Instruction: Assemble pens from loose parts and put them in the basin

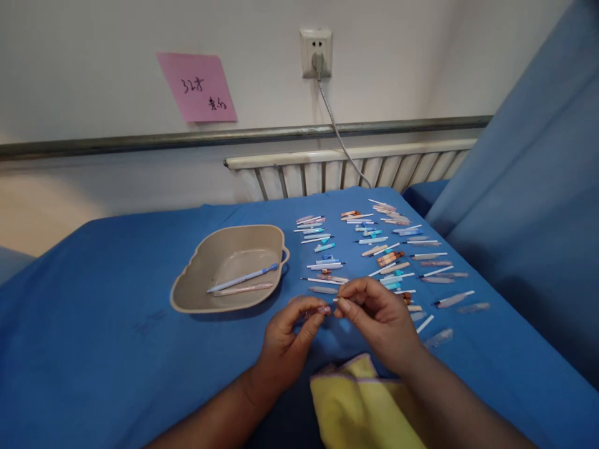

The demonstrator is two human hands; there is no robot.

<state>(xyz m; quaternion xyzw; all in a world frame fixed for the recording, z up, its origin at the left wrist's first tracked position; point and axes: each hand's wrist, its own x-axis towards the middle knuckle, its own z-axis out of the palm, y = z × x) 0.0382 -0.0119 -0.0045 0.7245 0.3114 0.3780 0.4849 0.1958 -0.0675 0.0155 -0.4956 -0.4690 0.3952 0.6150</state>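
My left hand (286, 340) and my right hand (374, 315) meet above the blue cloth, fingertips pinched together. Between them is a small pinkish pen part (324, 308), held by the left fingers; the right fingers pinch a thin piece touching it, too small to name. Just beyond the hands lie several rows of pen parts (379, 252): white refills, blue and tan barrels, clear caps. To the left sits a beige tray (187, 293) with a blue pen (243, 278) and a pink pen (243, 289) lying in it.
A yellow cloth (360, 405) lies under my right forearm at the near edge. A blue-covered surface (524, 206) rises on the right. Behind are a radiator (346, 168), a wall socket with a plugged cable (317, 53) and a pink note (197, 87).
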